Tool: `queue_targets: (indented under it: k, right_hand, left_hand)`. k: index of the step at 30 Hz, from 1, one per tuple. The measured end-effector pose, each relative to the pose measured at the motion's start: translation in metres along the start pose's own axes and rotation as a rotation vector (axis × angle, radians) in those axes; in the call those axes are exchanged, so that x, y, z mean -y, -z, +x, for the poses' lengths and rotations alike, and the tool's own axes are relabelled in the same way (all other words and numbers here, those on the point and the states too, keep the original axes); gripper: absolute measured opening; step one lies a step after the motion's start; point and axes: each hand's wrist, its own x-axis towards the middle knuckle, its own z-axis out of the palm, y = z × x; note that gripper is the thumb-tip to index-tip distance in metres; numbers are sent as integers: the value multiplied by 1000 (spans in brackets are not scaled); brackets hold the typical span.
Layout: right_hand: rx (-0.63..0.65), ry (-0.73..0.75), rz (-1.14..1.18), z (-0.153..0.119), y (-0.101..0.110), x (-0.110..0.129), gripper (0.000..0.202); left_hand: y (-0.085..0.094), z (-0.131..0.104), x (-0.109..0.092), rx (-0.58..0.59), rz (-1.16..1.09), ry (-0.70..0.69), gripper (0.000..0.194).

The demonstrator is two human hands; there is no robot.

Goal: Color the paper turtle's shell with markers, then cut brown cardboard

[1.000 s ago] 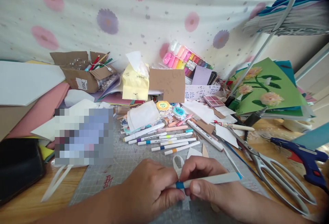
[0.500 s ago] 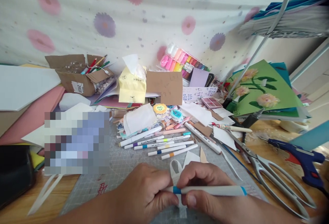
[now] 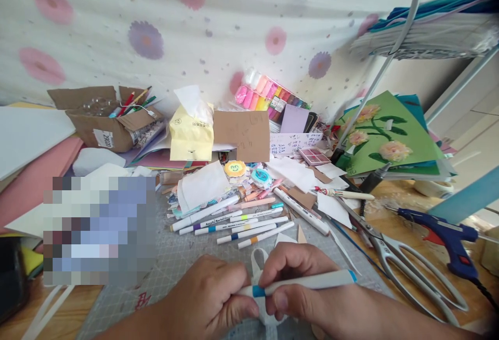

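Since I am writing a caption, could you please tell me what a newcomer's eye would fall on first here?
Probably it would be the blue-banded white marker, gripped by the left hand and right hand at the bottom centre. Next might come the large scissors and blue glue gun at the right, then the green sheet with pink flowers above them.

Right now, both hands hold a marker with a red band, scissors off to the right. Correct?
One slip: the band is blue, not red, per the head view. The left hand and right hand do hold the marker, scissors to the right.
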Motion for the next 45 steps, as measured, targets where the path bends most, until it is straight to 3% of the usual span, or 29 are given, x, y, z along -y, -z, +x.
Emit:
queue_targets:
  k: [6,12,24,31,40,45]
  right_hand:
    - [25,92,12,0,2,-1,22]
    - [49,118,19,1,5,-2,22]
    - [34,133,56,-2,7,-4,23]
    - [-168,114,-13,-1,18,9,36]
    - [-152,84,-36,-3,14,10,32]
    - [-182,51,-132,-5,14,11,32]
  left_hand:
    - [1,1,-1,1,13,6,51]
    - [0,5,2,-20,37,-20,48]
    - [3,3,2,50,62,-53,51]
    - [-2,1,13,18,63,61,43]
    - [-4,2,14,17,67,62,42]
    - [-2,4,11,72,6,91,33]
